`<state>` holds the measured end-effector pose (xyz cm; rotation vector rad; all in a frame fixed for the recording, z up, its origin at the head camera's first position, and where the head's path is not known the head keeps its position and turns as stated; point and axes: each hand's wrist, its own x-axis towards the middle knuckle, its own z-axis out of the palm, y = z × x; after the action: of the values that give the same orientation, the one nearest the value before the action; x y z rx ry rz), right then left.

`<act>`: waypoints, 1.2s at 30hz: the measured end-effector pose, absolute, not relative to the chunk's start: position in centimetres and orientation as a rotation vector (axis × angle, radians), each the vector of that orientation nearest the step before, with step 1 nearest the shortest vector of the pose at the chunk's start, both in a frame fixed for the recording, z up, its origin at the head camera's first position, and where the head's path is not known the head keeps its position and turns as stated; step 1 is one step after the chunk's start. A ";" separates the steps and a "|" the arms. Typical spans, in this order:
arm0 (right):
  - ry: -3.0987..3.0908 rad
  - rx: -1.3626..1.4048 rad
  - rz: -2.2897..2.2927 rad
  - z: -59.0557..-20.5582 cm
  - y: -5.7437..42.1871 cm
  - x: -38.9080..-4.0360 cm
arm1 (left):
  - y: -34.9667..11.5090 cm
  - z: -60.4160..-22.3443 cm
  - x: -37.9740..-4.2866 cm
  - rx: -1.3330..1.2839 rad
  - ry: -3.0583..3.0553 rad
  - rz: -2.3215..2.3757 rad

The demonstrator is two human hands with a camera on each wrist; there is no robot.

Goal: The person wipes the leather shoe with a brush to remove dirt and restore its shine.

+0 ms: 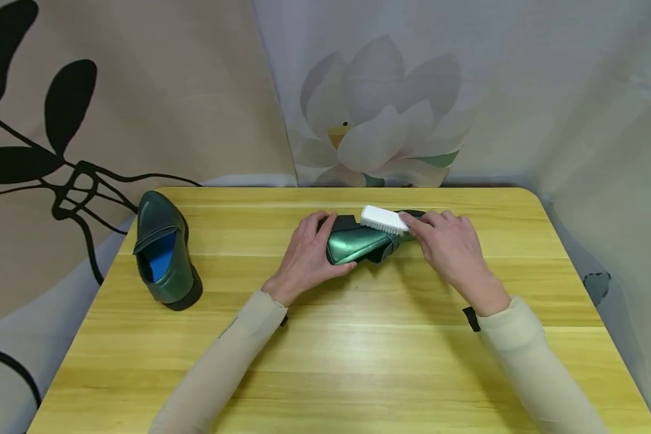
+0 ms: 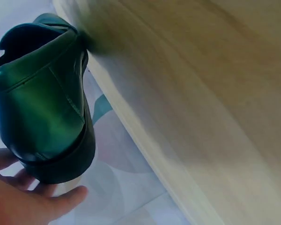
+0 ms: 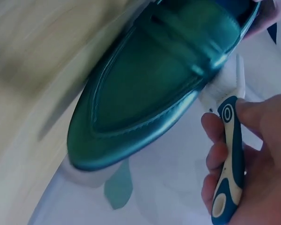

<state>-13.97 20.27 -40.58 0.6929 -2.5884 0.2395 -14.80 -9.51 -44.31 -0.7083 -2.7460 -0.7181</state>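
A green loafer [image 1: 352,244] is tipped on its side near the table's far edge. My left hand [image 1: 310,253] grips its heel end, thumb at the near side and fingers at the far side. In the left wrist view the heel and dark sole of the loafer [image 2: 42,117] show above that hand. A white-headed brush [image 1: 381,218] touches the loafer's side with its bristles. My right hand [image 1: 452,250] holds its handle, which is blue and cream in the right wrist view. There the toe and strap of the loafer [image 3: 145,93] face the camera.
A second green loafer [image 1: 168,259] with a blue insole stands upright at the table's left. The wooden table [image 1: 358,361] ends just beyond the hands. A curtain with a printed flower [image 1: 380,114] hangs behind it.
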 end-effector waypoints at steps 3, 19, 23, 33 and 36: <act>-2.634 0.585 0.221 -40.5 21.4 -14.0 | -9.6 -44.6 -14.8 -0.711 -2.754 -0.765; -2.696 0.405 0.288 -41.1 23.5 -13.3 | -8.8 -44.7 -14.6 -0.511 -2.743 -0.947; -2.624 0.510 0.294 -41.6 21.8 -12.3 | -8.5 -44.6 -14.5 -0.449 -2.741 -0.959; -2.558 0.426 0.358 -42.1 21.4 -11.7 | -7.8 -44.5 -14.4 -0.365 -2.734 -1.007; -2.554 0.417 0.375 -42.1 21.3 -11.6 | -7.7 -44.6 -14.3 -0.341 -2.727 -1.022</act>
<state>-11.55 21.29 -42.09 0.4166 -2.5537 0.3747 -14.34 -7.67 -44.59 -0.3405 -2.7272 -1.0218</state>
